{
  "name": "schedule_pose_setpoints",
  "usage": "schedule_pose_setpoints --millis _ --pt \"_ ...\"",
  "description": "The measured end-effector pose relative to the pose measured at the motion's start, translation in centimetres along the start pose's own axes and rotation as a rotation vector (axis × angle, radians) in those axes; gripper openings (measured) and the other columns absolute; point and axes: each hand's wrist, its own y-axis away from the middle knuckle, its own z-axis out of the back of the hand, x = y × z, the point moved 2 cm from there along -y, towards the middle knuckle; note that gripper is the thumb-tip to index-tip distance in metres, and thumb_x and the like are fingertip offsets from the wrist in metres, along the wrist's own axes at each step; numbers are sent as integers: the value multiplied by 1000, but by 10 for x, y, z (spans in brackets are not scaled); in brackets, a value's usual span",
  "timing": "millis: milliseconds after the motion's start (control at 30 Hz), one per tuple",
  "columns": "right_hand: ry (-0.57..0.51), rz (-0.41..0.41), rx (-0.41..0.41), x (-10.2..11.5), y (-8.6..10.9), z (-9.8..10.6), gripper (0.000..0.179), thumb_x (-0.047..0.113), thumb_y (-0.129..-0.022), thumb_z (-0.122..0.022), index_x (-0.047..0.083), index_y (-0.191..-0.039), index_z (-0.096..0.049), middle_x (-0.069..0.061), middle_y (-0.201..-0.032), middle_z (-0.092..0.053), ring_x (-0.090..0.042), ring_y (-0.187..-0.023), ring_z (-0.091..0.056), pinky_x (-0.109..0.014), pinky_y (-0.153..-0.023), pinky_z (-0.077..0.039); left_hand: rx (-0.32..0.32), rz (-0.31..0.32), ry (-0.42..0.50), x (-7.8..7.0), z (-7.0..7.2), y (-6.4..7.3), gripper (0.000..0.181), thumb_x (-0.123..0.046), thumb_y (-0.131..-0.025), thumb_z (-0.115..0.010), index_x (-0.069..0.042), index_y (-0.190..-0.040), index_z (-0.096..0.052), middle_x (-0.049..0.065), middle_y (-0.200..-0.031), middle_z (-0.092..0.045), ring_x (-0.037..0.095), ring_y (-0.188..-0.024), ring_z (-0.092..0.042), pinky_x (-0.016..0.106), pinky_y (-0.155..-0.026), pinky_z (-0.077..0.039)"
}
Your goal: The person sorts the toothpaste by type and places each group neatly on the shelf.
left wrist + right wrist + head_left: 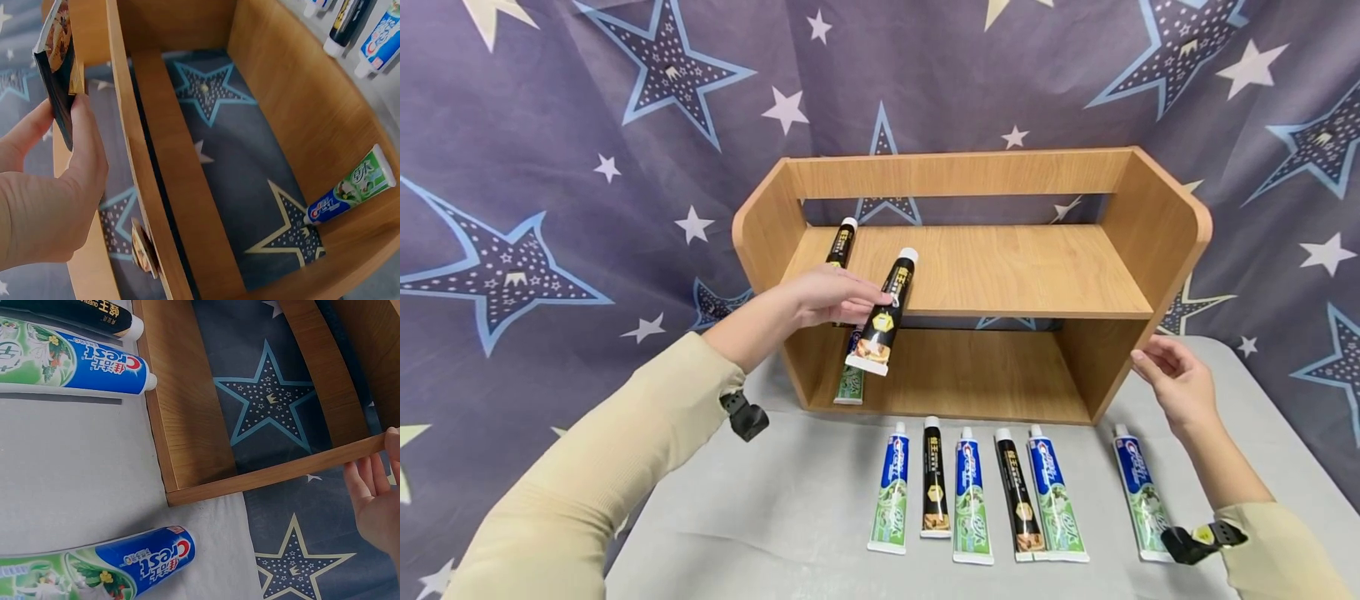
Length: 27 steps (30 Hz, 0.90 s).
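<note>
In the head view my left hand (831,296) pinches a black toothpaste tube (887,312), its white cap up, in front of the upper shelf. The left wrist view shows that tube (59,69) between the thumb and fingers. My right hand (1180,383) grips the front edge of the rack's right side panel (1168,225); in the right wrist view its thumb and fingers lie on either side of that edge. Behind the left hand, another black tube (842,240) lies on the upper shelf. A green and blue Crest tube (850,383) is on the lower shelf at the left.
On the grey table (752,517) before the wooden rack lies a row of Crest tubes (891,492) and black tubes (934,479). One Crest tube (1142,496) lies apart at the right, near my right wrist. A star-patterned cloth (925,75) hangs behind.
</note>
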Motion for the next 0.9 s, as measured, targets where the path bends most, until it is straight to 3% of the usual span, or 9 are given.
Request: schedule_pose_setpoints --millis 133,367,433,600,800,900 --pt "21 -10 -9 0 0 0 33 -14 -85 -60 18 -92 -68 11 -82 -68 3 -76 -63 -10 -68 -56 -19 30 77 -7 6 -13 52 -3 -90 -63 9 -136 -43 5 -88 -66 11 -76 -66 20 -73 -59" --pt "30 -11 -4 1 0 0 32 -13 -86 -59 18 -93 -67 12 -82 -68 3 -76 -64 -10 -69 -56 -89 44 106 -20 14 -36 55 0 -90 -61 6 -140 -38 13 -113 -60 11 -78 -62 15 -72 -58" --pt "33 -10 -2 1 0 0 32 -12 -86 -60 18 -93 -67 12 -83 -68 3 -76 -64 -10 -69 -56 -116 61 106 -23 15 -42 54 -1 -91 -61 3 -140 -38 11 -111 -60 11 -79 -61 14 -72 -57" --pt "37 -19 -3 0 1 1 31 -12 -85 -61 18 -92 -67 11 -82 -68 3 -76 -64 -10 -69 -56 -234 106 59 -30 16 -52 62 -3 -87 -66 -2 -142 -37 8 -98 -60 11 -74 -61 15 -73 -58" --pt "41 -32 -7 -1 3 1 32 -12 -86 -60 19 -93 -66 12 -83 -68 3 -76 -63 -10 -68 -56 -393 79 -82 -37 14 -62 83 -6 -82 -74 -2 -148 -23 13 -126 -61 8 -57 -62 17 -74 -59" --pt "41 -22 -9 0 1 0 32 -12 -86 -60 19 -93 -67 12 -82 -69 3 -76 -64 -10 -69 -56 -490 76 -143 -37 16 -71 86 -12 -81 -77 -3 -147 -24 13 -139 -50 5 -50 -58 14 -66 -57"
